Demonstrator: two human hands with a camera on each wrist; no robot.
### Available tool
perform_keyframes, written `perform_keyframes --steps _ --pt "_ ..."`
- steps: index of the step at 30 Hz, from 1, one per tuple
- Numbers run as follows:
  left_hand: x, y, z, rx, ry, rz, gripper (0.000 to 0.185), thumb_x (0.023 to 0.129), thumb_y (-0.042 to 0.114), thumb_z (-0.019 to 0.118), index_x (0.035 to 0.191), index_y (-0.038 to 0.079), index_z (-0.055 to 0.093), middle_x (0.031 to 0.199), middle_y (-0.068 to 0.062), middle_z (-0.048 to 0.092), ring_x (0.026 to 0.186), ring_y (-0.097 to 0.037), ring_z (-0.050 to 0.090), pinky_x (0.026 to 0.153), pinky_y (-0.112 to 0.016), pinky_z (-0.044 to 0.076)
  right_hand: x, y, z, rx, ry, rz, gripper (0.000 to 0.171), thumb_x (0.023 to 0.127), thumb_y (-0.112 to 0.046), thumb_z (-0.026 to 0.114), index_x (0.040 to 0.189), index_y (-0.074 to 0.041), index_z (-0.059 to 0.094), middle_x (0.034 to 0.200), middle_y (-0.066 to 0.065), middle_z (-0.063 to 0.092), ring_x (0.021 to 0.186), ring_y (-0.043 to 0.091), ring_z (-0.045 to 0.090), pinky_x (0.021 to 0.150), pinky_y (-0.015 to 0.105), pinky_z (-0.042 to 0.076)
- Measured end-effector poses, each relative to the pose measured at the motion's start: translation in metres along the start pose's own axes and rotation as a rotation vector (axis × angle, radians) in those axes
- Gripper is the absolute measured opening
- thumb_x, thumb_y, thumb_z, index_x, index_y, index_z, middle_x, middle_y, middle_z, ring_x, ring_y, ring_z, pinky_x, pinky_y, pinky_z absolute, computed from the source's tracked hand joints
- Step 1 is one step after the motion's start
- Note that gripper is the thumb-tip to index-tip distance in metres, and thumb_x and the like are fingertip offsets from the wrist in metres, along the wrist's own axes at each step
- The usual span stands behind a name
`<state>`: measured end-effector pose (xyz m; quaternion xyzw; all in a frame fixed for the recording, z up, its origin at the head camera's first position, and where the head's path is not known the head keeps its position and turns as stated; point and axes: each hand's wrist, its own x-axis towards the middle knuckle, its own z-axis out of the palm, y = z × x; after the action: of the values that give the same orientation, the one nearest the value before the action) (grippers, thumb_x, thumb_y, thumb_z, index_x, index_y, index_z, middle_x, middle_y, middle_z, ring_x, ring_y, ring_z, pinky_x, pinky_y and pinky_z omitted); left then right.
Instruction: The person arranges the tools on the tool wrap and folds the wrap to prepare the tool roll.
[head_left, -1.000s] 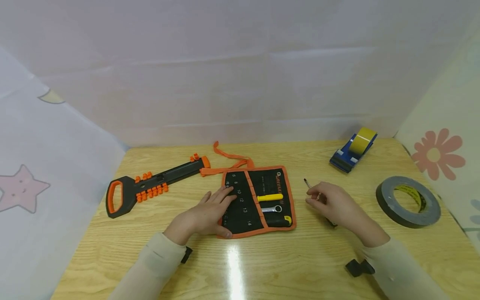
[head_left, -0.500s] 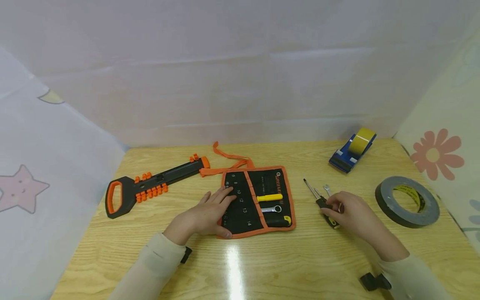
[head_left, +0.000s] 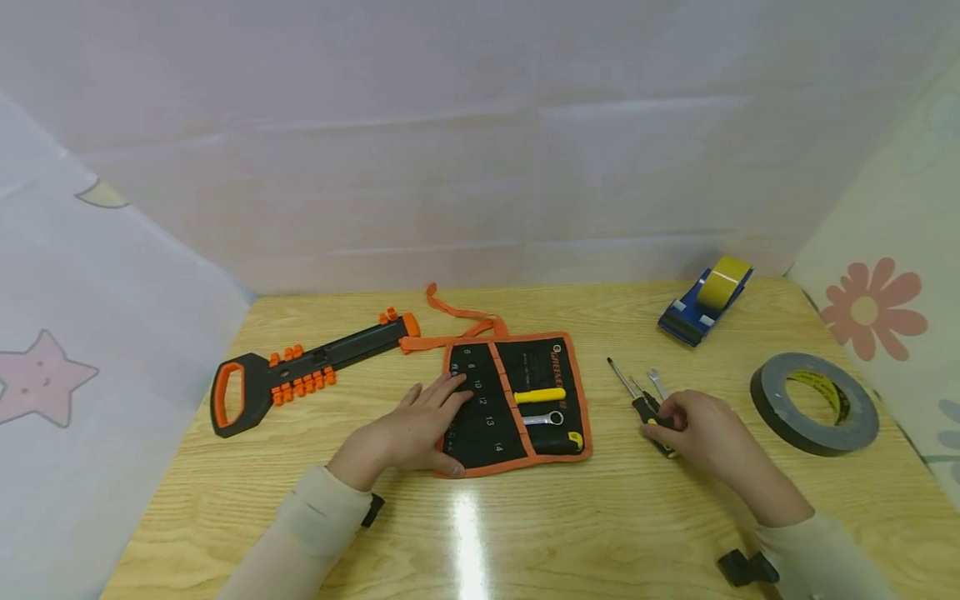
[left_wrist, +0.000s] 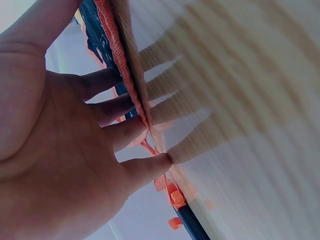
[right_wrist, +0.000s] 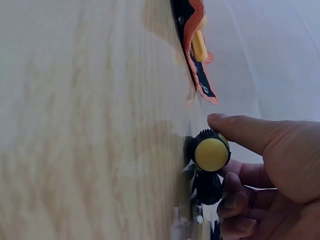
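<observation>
My left hand (head_left: 420, 421) lies flat with straight fingers on the left half of an unrolled black tool roll (head_left: 540, 358) with orange trim. In the left wrist view its fingers (left_wrist: 112, 107) press on the roll's orange edge (left_wrist: 122, 60). The roll holds a yellow-handled tool (head_left: 540, 395) and a ring spanner (head_left: 545, 418). To the right of it, my right hand (head_left: 693, 425) holds the black-and-yellow handle of a screwdriver (head_left: 645, 407) lying on the table. The right wrist view shows my thumb over the yellow end cap (right_wrist: 211, 154) and curled fingers (right_wrist: 232, 200) below. A small spanner (head_left: 657, 382) lies beside the shaft.
A black and orange folding saw (head_left: 300, 373) lies at the left of the wooden table (head_left: 480, 533). A blue tape dispenser (head_left: 705, 300) stands at the back right. A grey tape roll (head_left: 813, 402) lies at the right. Curtain walls close in three sides.
My right hand drew back to the right, uncovering the screwdriver and the small spanner, then closed on the screwdriver's handle. The left hand has stayed on the roll.
</observation>
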<state>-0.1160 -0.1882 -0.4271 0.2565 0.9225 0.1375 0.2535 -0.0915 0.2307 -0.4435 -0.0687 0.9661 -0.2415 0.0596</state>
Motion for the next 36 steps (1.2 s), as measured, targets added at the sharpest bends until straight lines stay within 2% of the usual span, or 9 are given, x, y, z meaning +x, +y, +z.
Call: perform_keyframes --steps 9,14,22,31,36 --pt "0.0 -0.001 0.0 0.001 -0.001 0.002 0.109 0.088 0.045 0.09 0.17 0.005 0.031 0.183 -0.014 0.006 0.171 -0.039 0.002 0.134 -0.069 0.011 0.001 -0.001 0.0 -0.016 -0.01 0.015 0.03 0.091 -0.032 0.087 0.088 -0.005 0.075 0.074 0.0 0.055 0.068 0.016 0.047 0.062 0.031 0.04" --pt "0.0 -0.001 0.001 0.001 -0.004 0.0 0.109 0.088 0.045 0.09 0.17 0.005 0.03 0.183 -0.014 0.006 0.171 -0.039 0.002 0.134 -0.069 0.01 0.003 -0.003 0.001 -0.025 -0.015 0.036 0.027 0.092 -0.03 0.085 0.087 -0.004 0.076 0.074 0.0 0.061 0.067 0.015 0.051 0.062 0.032 0.044" --pt "0.0 -0.001 0.001 -0.003 -0.002 0.003 0.109 0.088 0.044 0.09 0.17 0.005 0.03 0.183 -0.014 0.006 0.171 -0.038 0.002 0.134 -0.068 0.01 0.004 -0.003 0.001 0.004 -0.023 0.083 0.03 0.094 -0.032 0.081 0.091 -0.003 0.076 0.076 0.002 0.065 0.068 0.016 0.054 0.062 0.032 0.044" --pt "0.0 -0.001 0.001 -0.01 -0.003 0.001 0.109 0.088 0.044 0.09 0.17 0.005 0.03 0.183 -0.014 0.006 0.171 -0.039 0.002 0.134 -0.069 0.009 0.005 -0.004 -0.005 0.051 -0.002 0.065 0.029 0.096 -0.033 0.08 0.09 -0.005 0.074 0.077 0.0 0.065 0.068 0.015 0.053 0.061 0.03 0.042" --pt "0.0 -0.001 0.0 -0.006 -0.002 0.002 0.109 0.088 0.044 0.09 0.17 0.006 0.03 0.183 -0.014 0.006 0.171 -0.039 0.001 0.134 -0.069 0.01 0.007 -0.005 -0.009 0.061 -0.003 0.055 0.03 0.097 -0.035 0.08 0.095 -0.005 0.076 0.085 0.002 0.072 0.073 0.013 0.059 0.064 0.032 0.047"
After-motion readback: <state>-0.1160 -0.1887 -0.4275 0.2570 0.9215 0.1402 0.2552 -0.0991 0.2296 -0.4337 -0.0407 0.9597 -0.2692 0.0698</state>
